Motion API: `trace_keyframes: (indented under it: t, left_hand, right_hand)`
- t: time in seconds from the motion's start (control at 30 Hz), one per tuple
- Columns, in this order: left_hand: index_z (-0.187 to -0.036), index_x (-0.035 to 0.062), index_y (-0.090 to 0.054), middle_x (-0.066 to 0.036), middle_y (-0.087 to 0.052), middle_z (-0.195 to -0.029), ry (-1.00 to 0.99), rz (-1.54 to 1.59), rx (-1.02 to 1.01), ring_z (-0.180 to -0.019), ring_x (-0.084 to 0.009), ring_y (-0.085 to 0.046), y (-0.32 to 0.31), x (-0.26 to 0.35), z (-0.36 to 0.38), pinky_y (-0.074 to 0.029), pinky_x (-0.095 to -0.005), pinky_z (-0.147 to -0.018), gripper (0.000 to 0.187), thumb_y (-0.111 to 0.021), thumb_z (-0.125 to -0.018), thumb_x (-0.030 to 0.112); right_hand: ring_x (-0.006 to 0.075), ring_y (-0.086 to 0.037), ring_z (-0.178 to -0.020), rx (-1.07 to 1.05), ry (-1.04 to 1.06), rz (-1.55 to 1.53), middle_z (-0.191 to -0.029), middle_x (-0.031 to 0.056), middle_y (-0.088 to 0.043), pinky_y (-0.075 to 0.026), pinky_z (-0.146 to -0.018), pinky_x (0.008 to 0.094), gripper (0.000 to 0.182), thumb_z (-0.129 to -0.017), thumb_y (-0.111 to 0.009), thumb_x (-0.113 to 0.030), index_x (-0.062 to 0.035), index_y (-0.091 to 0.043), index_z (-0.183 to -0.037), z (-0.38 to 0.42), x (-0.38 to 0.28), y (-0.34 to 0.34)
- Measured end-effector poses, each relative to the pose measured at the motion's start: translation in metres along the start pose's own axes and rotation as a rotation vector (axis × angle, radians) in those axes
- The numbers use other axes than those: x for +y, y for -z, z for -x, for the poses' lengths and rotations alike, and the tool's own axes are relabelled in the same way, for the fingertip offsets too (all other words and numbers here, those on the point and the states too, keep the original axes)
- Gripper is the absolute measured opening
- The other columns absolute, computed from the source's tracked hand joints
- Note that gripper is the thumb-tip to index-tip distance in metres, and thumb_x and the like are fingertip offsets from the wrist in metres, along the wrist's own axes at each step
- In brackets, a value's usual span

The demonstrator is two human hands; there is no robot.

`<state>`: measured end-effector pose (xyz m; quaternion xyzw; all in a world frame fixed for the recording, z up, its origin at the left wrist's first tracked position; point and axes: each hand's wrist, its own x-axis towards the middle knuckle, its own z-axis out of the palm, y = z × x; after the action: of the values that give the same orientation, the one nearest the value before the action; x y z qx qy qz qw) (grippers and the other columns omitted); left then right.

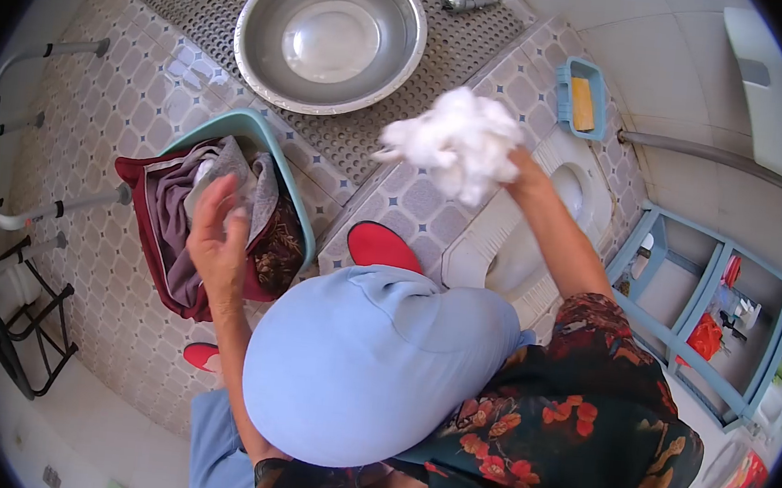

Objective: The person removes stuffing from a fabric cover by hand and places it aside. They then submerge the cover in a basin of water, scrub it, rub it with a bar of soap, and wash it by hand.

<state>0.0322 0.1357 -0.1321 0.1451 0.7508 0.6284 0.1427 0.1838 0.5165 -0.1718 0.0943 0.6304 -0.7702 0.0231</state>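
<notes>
My right hand (522,175) grips a bunched white cloth (463,146), held up over the tiled floor between the metal basin and the squat toilet. The cloth is blurred, and most of my fingers are hidden behind it. My left hand (216,245) is raised above a teal laundry basket (296,180), fingers extended with nothing visible in them. Inside the basket, mauve and grey clothes (171,202) lie heaped with a dark patterned piece (279,248). A maroon fabric edge (144,246) hangs over the basket's left side.
A wide steel basin (407,64) stands on a perforated grey mat (189,3), near a shower head (468,4). The squat toilet (465,250) is at right, with a small blue basket (564,96) beyond it. A blue shelf (671,338) and a metal-legged frame (50,210) flank the sides.
</notes>
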Motion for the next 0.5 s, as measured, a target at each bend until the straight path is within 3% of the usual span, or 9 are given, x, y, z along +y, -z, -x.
trace_keyframes:
  t: [0.03,0.1,0.17,0.2,0.23,0.3,0.33,0.43,0.5]
  left_hand:
    - [-0.121,0.0001,-0.059,-0.011,-0.057,-0.122,0.077,0.007,0.116,-0.115,-0.0225,-0.055,0.012,-0.015,0.007,-0.042,-0.0341,-0.099,0.041,-0.057,-0.080,0.000]
    - [-0.119,0.0005,-0.060,-0.012,-0.058,-0.121,0.043,-0.164,0.244,-0.110,-0.0227,-0.057,0.046,-0.052,0.022,-0.044,-0.0323,-0.095,0.036,-0.055,-0.084,-0.001]
    - [-0.120,0.0014,-0.060,-0.013,-0.058,-0.119,0.022,-0.504,0.335,-0.108,-0.0241,-0.058,0.076,-0.064,0.033,-0.044,-0.0323,-0.095,0.036,-0.055,-0.084,0.001]
    - [-0.120,0.0016,-0.060,-0.017,-0.058,-0.118,0.028,-0.694,0.396,-0.107,-0.0294,-0.057,0.083,-0.059,0.035,-0.044,-0.0366,-0.094,0.037,-0.059,-0.085,0.010]
    - [-0.120,0.0016,-0.060,-0.017,-0.058,-0.118,0.027,-0.693,0.394,-0.107,-0.0294,-0.057,0.091,-0.061,0.036,-0.044,-0.0366,-0.094,0.037,-0.059,-0.085,0.010]
    - [-0.120,0.0018,-0.060,-0.022,-0.056,-0.117,0.002,-1.037,0.493,-0.107,-0.0357,-0.056,0.111,-0.075,0.039,-0.043,-0.0422,-0.095,0.042,-0.064,-0.084,0.023]
    - [-0.126,0.0021,-0.056,-0.026,-0.055,-0.117,-0.035,-1.136,0.523,-0.106,-0.0398,-0.054,0.120,-0.083,0.040,-0.042,-0.0465,-0.094,0.060,-0.069,-0.081,0.040]
    - [-0.133,0.0029,-0.049,-0.029,-0.054,-0.119,0.162,-1.270,0.608,-0.110,-0.0414,-0.053,0.127,-0.097,0.052,-0.041,-0.0476,-0.096,0.077,-0.070,-0.077,0.052]
    - [-0.135,0.0026,-0.046,-0.029,-0.053,-0.122,0.240,-1.157,0.579,-0.113,-0.0415,-0.052,0.137,-0.112,0.054,-0.040,-0.0469,-0.097,0.084,-0.071,-0.074,0.056]
  right_hand:
    - [0.0150,-0.057,-0.104,0.112,-0.091,0.122,-0.115,0.0056,-0.059,-0.048,-0.091,0.0299,0.055,-0.076,-0.076,-0.025,-0.0055,-0.055,-0.123,0.020,-0.011,0.024]
    - [0.0162,-0.057,-0.107,0.195,-0.109,-0.104,-0.117,0.0057,-0.059,-0.046,-0.092,0.0299,0.056,-0.074,-0.076,-0.024,-0.0051,-0.055,-0.123,0.041,-0.031,0.036]
    - [0.0169,-0.057,-0.106,0.426,-0.134,0.560,-0.114,0.0054,-0.061,-0.045,-0.093,0.0303,0.059,-0.072,-0.077,-0.023,-0.0034,-0.054,-0.122,0.057,-0.024,0.046]
    - [0.0256,-0.054,-0.115,0.469,-0.178,0.650,-0.124,0.0135,-0.054,-0.043,-0.098,0.0350,0.078,-0.066,-0.079,-0.025,-0.0008,-0.044,-0.131,0.061,-0.004,0.052]
    - [0.0256,-0.054,-0.115,0.471,-0.178,0.650,-0.124,0.0135,-0.054,-0.043,-0.098,0.0350,0.078,-0.066,-0.079,-0.025,-0.0008,-0.044,-0.131,0.071,0.021,0.055]
    - [0.0365,-0.043,-0.125,0.462,-0.240,1.529,-0.135,0.0224,-0.040,-0.037,-0.104,0.0409,0.100,-0.060,-0.082,-0.029,0.0006,-0.029,-0.140,0.088,0.060,0.060]
    - [0.0430,-0.033,-0.131,0.452,-0.420,1.393,-0.141,0.0271,-0.026,-0.033,-0.108,0.0446,0.113,-0.057,-0.083,-0.033,0.0018,-0.018,-0.144,0.090,0.058,0.061]
    - [0.0418,-0.035,-0.130,0.378,-0.321,1.225,-0.139,0.0263,-0.030,-0.033,-0.107,0.0447,0.112,-0.057,-0.082,-0.034,0.0011,-0.021,-0.143,0.092,0.041,0.069]
    - [0.0424,-0.035,-0.130,0.322,-0.347,1.223,-0.140,0.0274,-0.030,-0.033,-0.107,0.0449,0.107,-0.059,-0.081,-0.033,-0.0002,-0.023,-0.143,0.091,0.017,0.067]
